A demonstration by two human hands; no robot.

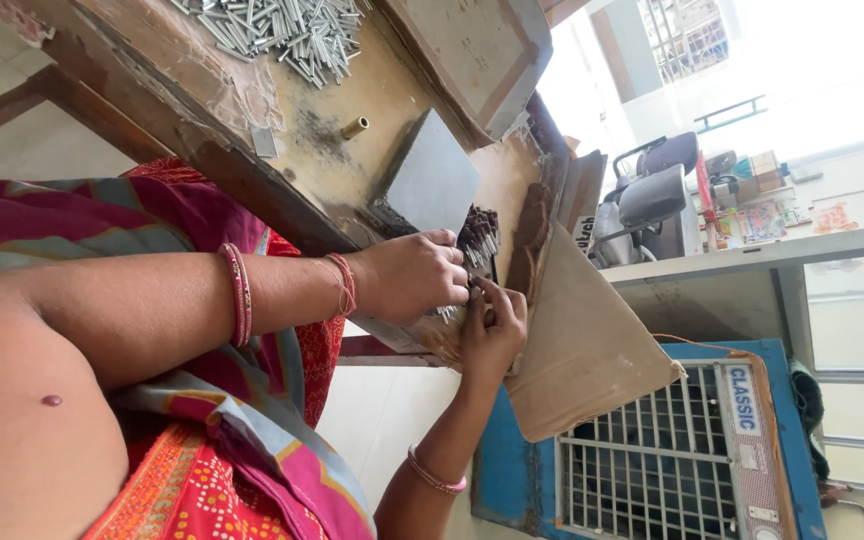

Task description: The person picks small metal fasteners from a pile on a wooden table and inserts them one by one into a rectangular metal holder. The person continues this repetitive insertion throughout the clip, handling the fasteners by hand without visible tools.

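Two hands meet at the edge of a worn wooden table (332, 130), surface scuffed and stained. Left hand (414, 275) has fingers curled and pressed together on a bundle of thin dark sticks (479, 235) with pale metal tips; the bundle sits at 1 o'clock from its knuckles, touching the fingertips. Right hand (492, 335) comes up from 6 o'clock, fingertips pinching the near ends of the same sticks. Flat grey metal slab (434, 180) lies just beside the bundle at 11 o'clock. Pile of loose shiny metal rods (287, 30) sits well apart at 10 o'clock. Brown cardboard sheet (582, 350), matte and creased, leans at 4 o'clock.
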